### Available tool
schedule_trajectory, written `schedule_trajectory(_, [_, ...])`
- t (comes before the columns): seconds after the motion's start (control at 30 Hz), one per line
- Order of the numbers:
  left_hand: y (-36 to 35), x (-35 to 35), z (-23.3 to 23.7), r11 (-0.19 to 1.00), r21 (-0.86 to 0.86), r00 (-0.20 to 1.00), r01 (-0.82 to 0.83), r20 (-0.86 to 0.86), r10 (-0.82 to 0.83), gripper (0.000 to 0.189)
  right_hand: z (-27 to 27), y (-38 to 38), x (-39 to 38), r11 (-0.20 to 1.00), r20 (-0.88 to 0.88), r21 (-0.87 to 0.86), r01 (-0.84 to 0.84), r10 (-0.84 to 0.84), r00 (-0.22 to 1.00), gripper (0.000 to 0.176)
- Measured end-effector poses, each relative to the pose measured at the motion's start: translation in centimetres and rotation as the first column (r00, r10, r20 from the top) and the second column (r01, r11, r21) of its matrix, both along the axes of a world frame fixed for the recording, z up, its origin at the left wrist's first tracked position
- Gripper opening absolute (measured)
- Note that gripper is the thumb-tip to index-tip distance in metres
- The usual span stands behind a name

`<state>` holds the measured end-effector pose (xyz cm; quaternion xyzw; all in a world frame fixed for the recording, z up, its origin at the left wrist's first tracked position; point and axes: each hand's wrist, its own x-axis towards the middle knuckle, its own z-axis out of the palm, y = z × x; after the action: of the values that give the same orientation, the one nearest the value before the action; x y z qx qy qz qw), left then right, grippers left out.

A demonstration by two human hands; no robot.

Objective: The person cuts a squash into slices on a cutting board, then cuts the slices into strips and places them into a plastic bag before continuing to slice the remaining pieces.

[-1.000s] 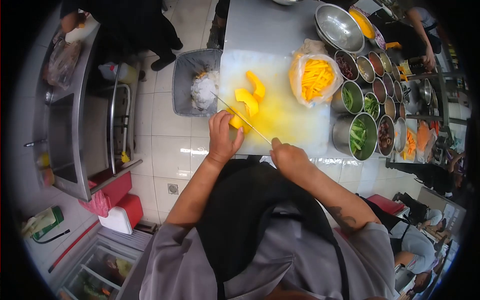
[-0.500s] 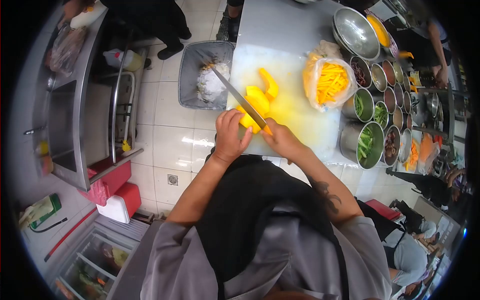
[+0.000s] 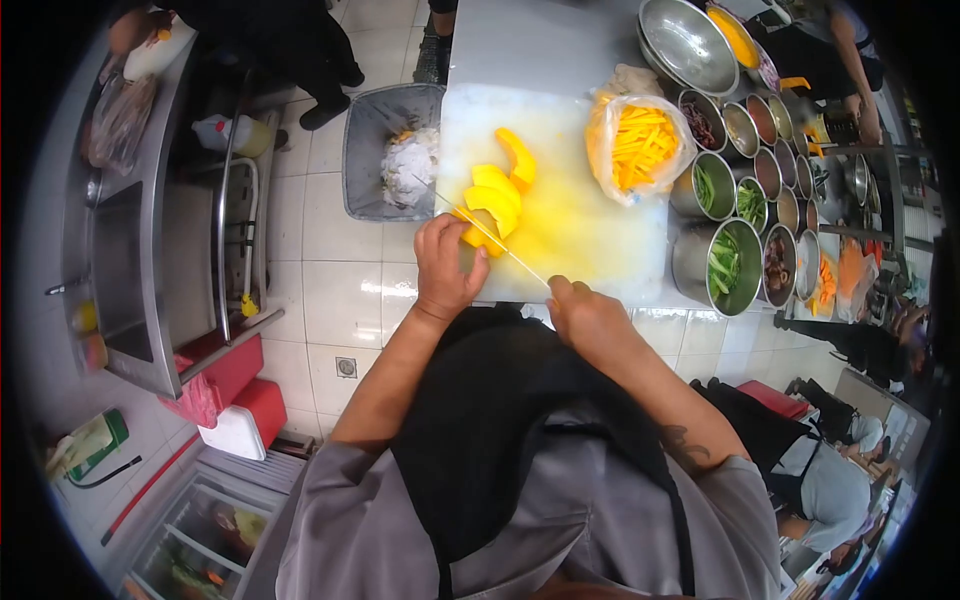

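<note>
My left hand is closed on the near end of a yellow pumpkin piece at the cutting board's left edge, with fingers over the top and thumb at its side. My right hand grips the handle of a long kitchen knife. The blade stands edge-on, a thin line across the pumpkin close to my left fingers, its tip past the board's left edge. Beyond it lie more pumpkin pieces and one curved wedge. Wet yellow juice stains the white cutting board.
A clear bag of pumpkin strips sits at the board's right. Past it stand metal pots of cut vegetables and large steel bowls. Left of the table is a grey bin. Another person stands beyond the bin.
The knife has turned from showing its broad side to edge-on. My right hand has drawn back, toward the right and my body. The whole view has shifted slightly.
</note>
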<state>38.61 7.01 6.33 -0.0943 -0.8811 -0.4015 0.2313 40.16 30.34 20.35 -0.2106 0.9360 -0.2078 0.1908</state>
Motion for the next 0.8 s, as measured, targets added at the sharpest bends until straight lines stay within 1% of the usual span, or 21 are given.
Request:
schedule_trajectory(0.1, [-0.1, -0.1, -0.3, 1.0, -0.013, 1.0, -0.003, -0.009, 0.003, 0.052, 0.3, 0.3, 0.2, 1.0, -0.018, 0.018, -0.021, 0.021, 1.0, 0.017])
schedule_trajectory(0.3, [-0.1, -0.2, -0.1, 1.0, -0.009, 1.0, 0.004, -0.021, -0.004, 0.052, 2.8, 0.6, 0.3, 0.996, 0.08, 0.084, -0.021, 0.014, 0.997, 0.016])
schedule_trajectory(0.4, [0.0, -0.2, -0.1, 1.0, 0.006, 1.0, 0.012, -0.016, -0.012, 0.052, 3.0, 0.7, 0.0, 0.994, 0.156, 0.107, -0.037, 0.02, 0.988, 0.014])
schedule_trajectory(0.5, [-0.2, -0.2, 0.0, 1.0, 0.012, 1.0, 0.019, -0.014, -0.019, 0.051, 2.9, 0.7, 0.1, 0.99, 0.198, 0.136, -0.029, 0.002, 0.98, 0.021])
schedule_trajectory(0.6, [-0.2, -0.3, 0.2, 1.0, 0.018, 1.0, 0.023, 0.002, -0.023, 0.051, 4.1, 0.3, -0.5, 0.989, 0.227, 0.145, -0.04, 0.006, 0.974, 0.021])
schedule_trajectory(0.7, [-0.2, -0.2, 0.2, 1.0, 0.024, 1.0, 0.02, 0.02, -0.021, 0.05, 4.1, 0.4, -0.8, 0.995, 0.241, 0.098, -0.035, 0.01, 0.97, 0.02])
schedule_trajectory(0.8, [-0.2, -0.2, -0.3, 0.998, 0.052, 0.999, 0.027, 0.019, -0.028, 0.051, 3.0, 0.6, -1.1, 0.998, 0.279, 0.061, -0.017, -0.001, 0.96, 0.019])
